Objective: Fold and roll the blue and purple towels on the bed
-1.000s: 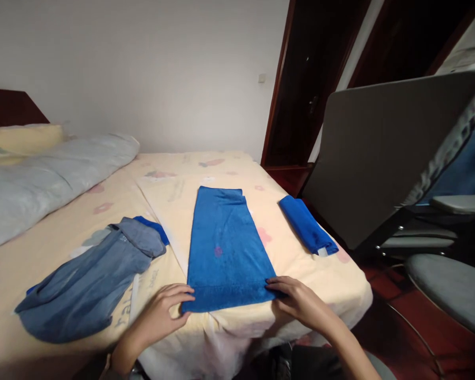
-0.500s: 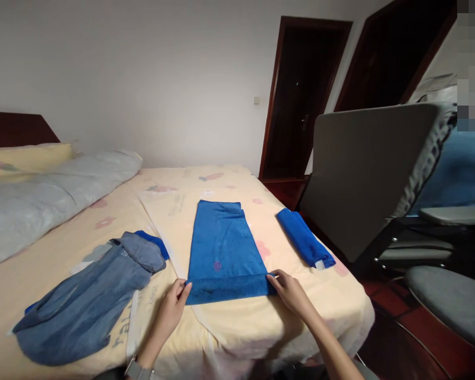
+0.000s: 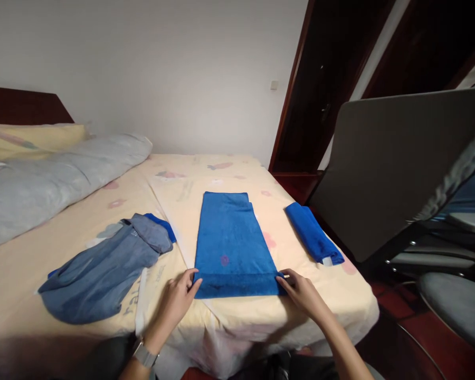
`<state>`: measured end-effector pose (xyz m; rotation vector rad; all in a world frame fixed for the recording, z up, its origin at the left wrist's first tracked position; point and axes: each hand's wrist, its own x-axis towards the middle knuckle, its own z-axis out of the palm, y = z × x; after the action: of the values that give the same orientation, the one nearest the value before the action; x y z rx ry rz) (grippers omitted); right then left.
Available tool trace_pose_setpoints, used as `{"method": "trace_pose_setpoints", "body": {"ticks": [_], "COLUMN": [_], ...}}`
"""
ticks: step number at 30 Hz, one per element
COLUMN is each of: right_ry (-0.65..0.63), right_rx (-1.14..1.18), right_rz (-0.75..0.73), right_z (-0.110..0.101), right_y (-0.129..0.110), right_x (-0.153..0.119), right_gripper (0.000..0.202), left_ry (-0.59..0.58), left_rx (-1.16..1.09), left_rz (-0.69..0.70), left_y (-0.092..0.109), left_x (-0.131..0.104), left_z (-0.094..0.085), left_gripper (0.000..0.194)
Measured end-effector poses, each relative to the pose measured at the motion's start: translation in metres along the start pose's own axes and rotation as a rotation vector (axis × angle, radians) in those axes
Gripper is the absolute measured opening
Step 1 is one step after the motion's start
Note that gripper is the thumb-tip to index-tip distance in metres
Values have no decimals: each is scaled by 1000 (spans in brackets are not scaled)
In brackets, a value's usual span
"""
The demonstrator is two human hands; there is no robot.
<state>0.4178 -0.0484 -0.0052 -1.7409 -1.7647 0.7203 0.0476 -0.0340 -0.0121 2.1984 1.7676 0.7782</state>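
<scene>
A blue towel (image 3: pixel 231 237) lies flat on the bed, its near edge folded over in a band. My left hand (image 3: pixel 182 293) pinches the left end of that band between thumb and fingers. At the right end, my right hand (image 3: pixel 298 290) grips the band's other corner the same way. To the right rests a folded, darker blue towel (image 3: pixel 312 235) with a white tag at its near end. Left of my left hand is a crumpled grey-blue cloth (image 3: pixel 106 269), with bits of bright blue fabric (image 3: pixel 162 226) showing from beneath it.
The bed (image 3: pixel 237 311) has a yellow patterned sheet. A grey rolled quilt (image 3: pixel 71 166) and a yellow pillow (image 3: pixel 39 141) lie at the far left. Beyond the bed's right edge stand a tilted grey panel (image 3: pixel 396 169) and a grey seat (image 3: pixel 459 306).
My view has shifted, so the scene sits slightly differently in the frame. Both hands keep their hold on the towel's folded band, which looks much the same.
</scene>
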Motion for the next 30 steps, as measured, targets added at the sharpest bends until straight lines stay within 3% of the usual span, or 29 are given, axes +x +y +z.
{"method": "trace_pose_setpoints", "body": {"ticks": [7, 14, 20, 26, 30], "right_ry": [33, 69, 43, 180, -9], "right_rx": [37, -81, -205, -376, -229], "right_rz": [-1, -1, -23, -266, -396], "right_z": [-1, 9, 13, -3, -16], "right_y": [-4, 0, 1, -10, -15], "right_x": [-4, -5, -4, -12, -23], "right_gripper": [34, 31, 25, 20, 33], "left_ry": [83, -90, -36, -33, -164], "left_rx": [18, 37, 169, 245, 62], "left_rz": [66, 118, 164, 293, 380], "left_y": [-4, -12, -9, -2, 4], "left_x": [-2, -3, -6, -7, -9], "left_z": [-5, -8, -9, -29, -40], "left_gripper": [31, 23, 20, 19, 12]}}
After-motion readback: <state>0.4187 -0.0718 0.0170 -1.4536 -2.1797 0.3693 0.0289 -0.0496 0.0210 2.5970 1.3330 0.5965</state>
